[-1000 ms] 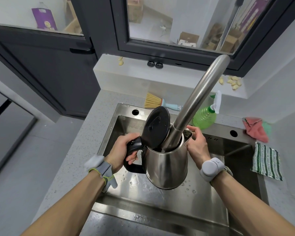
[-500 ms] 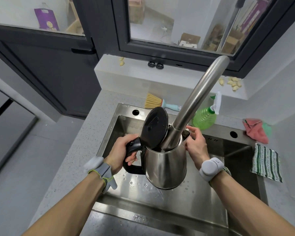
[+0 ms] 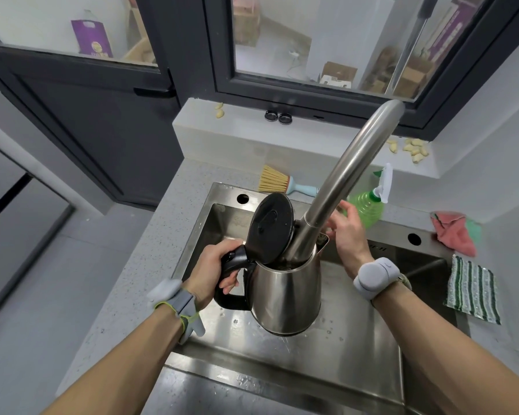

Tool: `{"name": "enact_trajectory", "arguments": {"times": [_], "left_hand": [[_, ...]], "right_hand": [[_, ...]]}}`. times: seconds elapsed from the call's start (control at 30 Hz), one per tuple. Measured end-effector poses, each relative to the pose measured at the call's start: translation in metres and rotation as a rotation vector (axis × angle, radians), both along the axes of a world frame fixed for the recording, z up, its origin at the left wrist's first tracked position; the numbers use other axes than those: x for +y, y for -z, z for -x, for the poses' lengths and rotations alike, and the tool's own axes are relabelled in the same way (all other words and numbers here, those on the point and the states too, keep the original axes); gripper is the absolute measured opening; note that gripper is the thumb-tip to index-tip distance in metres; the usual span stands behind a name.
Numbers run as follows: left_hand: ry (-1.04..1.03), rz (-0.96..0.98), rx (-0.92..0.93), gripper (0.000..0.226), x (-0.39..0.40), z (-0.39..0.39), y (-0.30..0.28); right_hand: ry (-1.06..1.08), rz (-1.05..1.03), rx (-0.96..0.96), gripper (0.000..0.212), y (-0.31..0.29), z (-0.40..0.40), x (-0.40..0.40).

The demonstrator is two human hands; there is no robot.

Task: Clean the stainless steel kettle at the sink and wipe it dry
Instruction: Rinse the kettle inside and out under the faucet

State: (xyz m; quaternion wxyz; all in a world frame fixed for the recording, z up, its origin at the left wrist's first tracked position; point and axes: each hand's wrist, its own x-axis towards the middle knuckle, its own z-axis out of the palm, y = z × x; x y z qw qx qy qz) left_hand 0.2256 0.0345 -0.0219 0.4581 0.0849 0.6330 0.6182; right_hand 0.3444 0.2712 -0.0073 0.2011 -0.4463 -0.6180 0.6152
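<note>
— While we hold the stainless steel kettle [image 3: 285, 298] up over the sink [image 3: 336, 348], where exactly does it sit?

— We have it above the wet basin floor, upright, with the end of the faucet spout [image 3: 351, 181] reaching down into its open mouth. Its black lid [image 3: 270, 232] is flipped up on the hinge, standing nearly upright on the handle side.

— And our left hand [image 3: 213, 271]?

— We curl its fingers round the black handle [image 3: 231, 283], thumb on top near the hinge. That hand alone bears the kettle.

— What of our right hand [image 3: 348, 232]?

— We have it just beyond the kettle's pouring lip, beside the faucet, with fingers relaxed and slightly spread, gripping nothing. Whether a fingertip touches the spout or the lip, we cannot tell.

— What else do we see around the basin?

— Behind the sink, on the speckled counter [image 3: 150, 256], lies a small brush [image 3: 282, 182] with straw-coloured bristles and a pale blue handle. A green spray bottle [image 3: 369, 205] stands behind our right hand. On the right we see a pink cloth [image 3: 453, 232] crumpled on the sink's edge, and a green-striped cloth [image 3: 474, 289] nearer us, lying flat. Garlic cloves [image 3: 414, 148] are scattered on the ledge under the window [image 3: 342, 40]. Water drops dot the basin floor beneath the kettle.
</note>
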Motion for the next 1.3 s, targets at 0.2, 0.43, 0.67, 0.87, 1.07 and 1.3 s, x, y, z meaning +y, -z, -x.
{"name": "enact_trajectory", "arguments": {"times": [0.2,0.43,0.67,0.87,1.07,1.3], "left_hand": [[-0.085,0.085,-0.020,0.057,-0.021,-0.005,0.005],[-0.163,0.153,-0.014,0.053,-0.039,-0.003,0.005],[-0.245,0.201,0.006,0.053,-0.057,0.008,0.010],[-0.193,0.270,0.129,0.058,-0.059,0.016,0.008],[-0.126,0.279,0.192,0.055,-0.039,0.015,-0.005],[0.162,0.411,0.414,0.039,0.010,0.005,-0.032]], "right_hand": [[-0.054,-0.470,0.281,0.046,-0.035,-0.023,-0.045],[-0.318,-0.489,0.325,0.038,-0.044,-0.018,-0.081],[-0.604,-0.377,0.075,0.042,-0.063,0.052,-0.089],[-0.905,-0.968,-0.432,0.067,-0.035,0.080,-0.095],[-0.949,-0.789,-0.704,0.072,0.003,0.042,-0.080],[-0.956,-0.577,-0.565,0.118,-0.004,0.001,-0.071]]}}
